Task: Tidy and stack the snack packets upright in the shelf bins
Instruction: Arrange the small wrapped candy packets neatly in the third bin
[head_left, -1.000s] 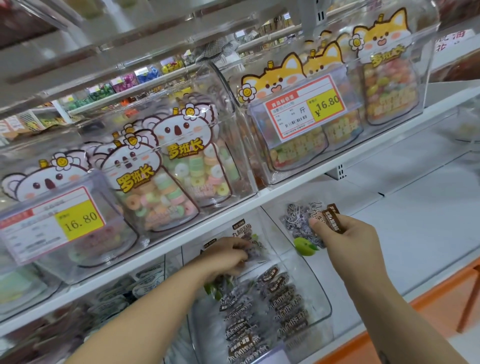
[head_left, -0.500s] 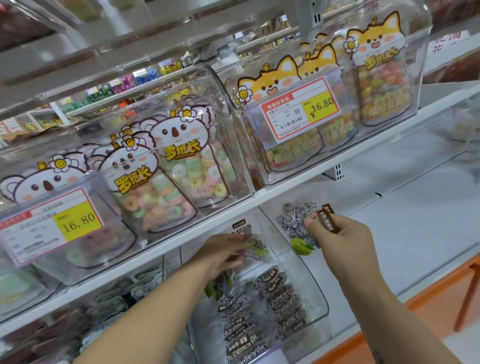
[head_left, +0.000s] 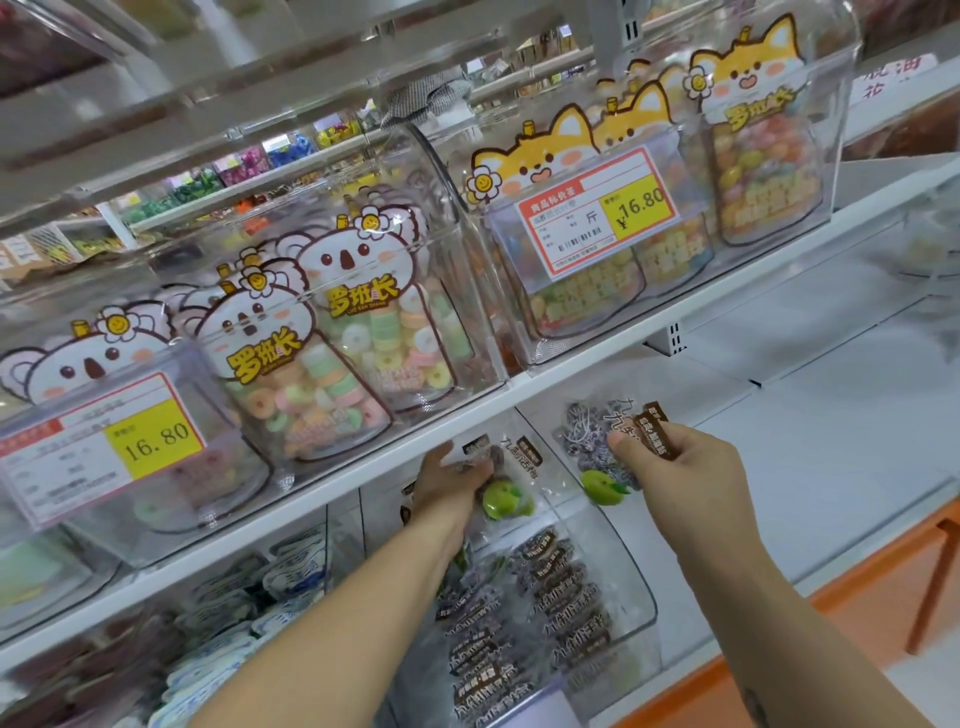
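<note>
Shop shelving, lower tier: clear bin (head_left: 636, 587) of upright plum packets (head_left: 561, 597). Right hand (head_left: 691, 478) pinches one packet (head_left: 597, 447) just right of the bin; left hand (head_left: 457, 478) clasps another packet (head_left: 506, 480) at the bin's back. Behind, above: candy bins (head_left: 332, 332).

Yellow-and-white price tag (head_left: 101, 451) on clear koala-candy bin, well left of my left hand (head_left: 453, 475): I read "16.80". Red-bordered price tag (head_left: 597, 218) on clear fox-candy bin, above my right hand (head_left: 675, 473): "¥16.80", "斤". Koala-shaped candy bags (head_left: 363, 296) above left hand: "罗班长". Fox-shaped bag (head_left: 761, 111) far above right hand: same "罗班长". Brown-labelled plum packets in hands: print too blurred, can't read.
</note>
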